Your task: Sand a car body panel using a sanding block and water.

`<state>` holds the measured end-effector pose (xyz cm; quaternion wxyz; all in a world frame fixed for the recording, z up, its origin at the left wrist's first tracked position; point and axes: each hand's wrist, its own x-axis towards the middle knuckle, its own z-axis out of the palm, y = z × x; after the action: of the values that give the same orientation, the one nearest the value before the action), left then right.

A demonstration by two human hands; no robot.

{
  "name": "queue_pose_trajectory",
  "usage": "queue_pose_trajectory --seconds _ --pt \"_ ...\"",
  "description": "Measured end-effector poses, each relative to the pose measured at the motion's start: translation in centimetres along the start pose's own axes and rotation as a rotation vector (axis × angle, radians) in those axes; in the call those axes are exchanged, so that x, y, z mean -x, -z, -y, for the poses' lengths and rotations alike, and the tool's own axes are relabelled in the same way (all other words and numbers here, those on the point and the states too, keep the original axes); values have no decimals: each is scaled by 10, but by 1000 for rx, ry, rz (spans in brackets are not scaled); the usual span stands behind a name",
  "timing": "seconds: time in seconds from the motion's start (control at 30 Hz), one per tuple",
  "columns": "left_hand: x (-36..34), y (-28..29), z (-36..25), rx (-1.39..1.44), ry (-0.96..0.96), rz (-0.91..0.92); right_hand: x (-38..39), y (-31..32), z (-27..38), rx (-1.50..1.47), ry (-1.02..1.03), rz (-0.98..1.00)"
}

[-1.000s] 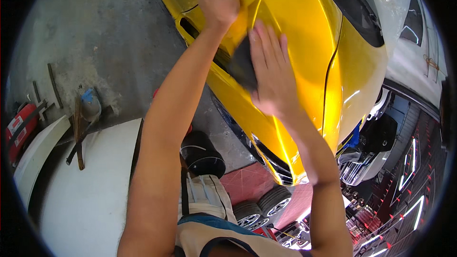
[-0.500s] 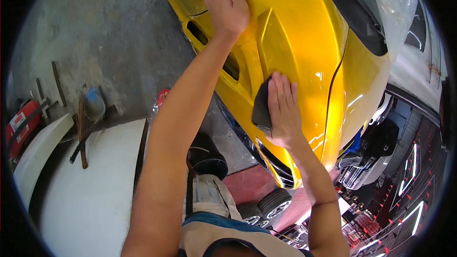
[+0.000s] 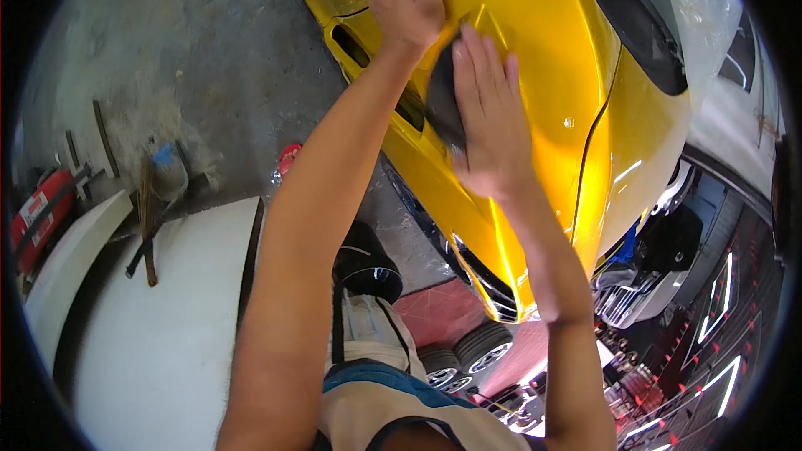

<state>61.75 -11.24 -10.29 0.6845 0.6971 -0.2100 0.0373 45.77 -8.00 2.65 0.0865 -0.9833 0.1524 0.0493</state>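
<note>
A glossy yellow car body panel (image 3: 560, 75) with a raised ridge and dark vents stretches out below my arms. My left hand (image 3: 401, 0) lies open on the panel near the upper edge of the view, its fingertips partly cut off. Under the flat palm and fingers of my right hand (image 3: 494, 117) is a dark grey pad (image 3: 445, 104), pressed against the ridge beside the vent. The pad sticks out on the left of the hand, slightly blurred; its exact kind does not show.
A black bucket (image 3: 366, 271) stands by my legs. Tyres on wheels (image 3: 483, 347) lie on reddish flooring. At left are a white panel (image 3: 167, 309), a twig broom (image 3: 146, 217), a dustpan (image 3: 173, 175) and a red case (image 3: 42, 213). Clear plastic sheeting (image 3: 693, 8) hangs at upper right.
My right hand has slid the dark grey pad up along the ridge, away from me and closer to my left hand. The left hand stays nearly in place on the panel.
</note>
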Motion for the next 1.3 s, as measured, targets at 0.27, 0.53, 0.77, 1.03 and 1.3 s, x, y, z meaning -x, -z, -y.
queue_pose_trajectory --seconds 0.27,0.53,0.77,1.03,1.3 --pt "-2 3 -9 -20 1 -7 -3 1 -1 -42 -97 -109" --pt "-5 8 -13 -37 64 27 69 -27 8 -26 -216 -227" --pt "-5 6 -5 -11 44 5 44 -25 20 -108 -165 -205" --pt "-7 5 -7 6 17 -3 24 -23 25 -141 -132 -228" --pt "-4 5 -7 49 47 -28 17 -26 28 -108 -137 -220"
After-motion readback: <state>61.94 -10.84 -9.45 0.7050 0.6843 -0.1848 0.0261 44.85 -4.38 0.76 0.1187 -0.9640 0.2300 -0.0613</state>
